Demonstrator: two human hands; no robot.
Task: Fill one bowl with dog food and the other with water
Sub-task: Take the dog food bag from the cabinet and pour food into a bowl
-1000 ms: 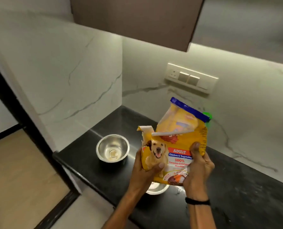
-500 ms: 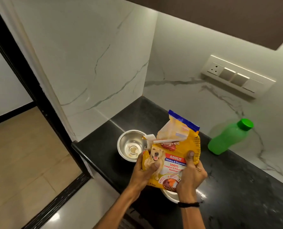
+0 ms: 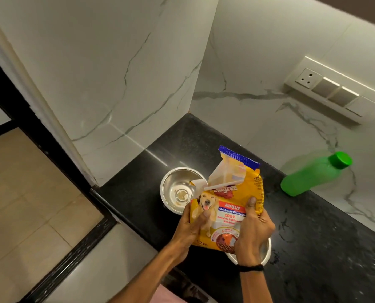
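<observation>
Bag (image 3: 232, 215) is off the counter (image 3: 313, 237), held between both hands. Its long axis runs roughly 6 to 12 o'clock, top leaning slightly toward 1. The top is torn open, and the torn flap at the upper left corner points to about 10 o'clock.

Far bowl (image 3: 171, 184) sits at 11 o'clock from the left hand (image 3: 191, 228), just beside the flap, which overlaps its rim in this view. There is a small pale patch at the bowl's bottom; I cannot tell what it is. Near bowl (image 3: 267, 248) is under the bag and the right hand (image 3: 254, 232), with only its rim showing at 5 o'clock of the bag.

Left hand grips the bag's left edge, thumb laid across the dog picture. Right hand grips the right side, thumb upright on the front panel. The other fingers of both hands are behind the bag, so I cannot tell how they lie.

Judgement: the left hand is nearer the far bowl, and the opening already faces that way. A tip toward 10 o'clock would pour there. The near bowl would need the bag turned over instead.

Green bottle (image 3: 313, 176) is at 2 o'clock by the wall, cap on, well apart from both hands.
</observation>
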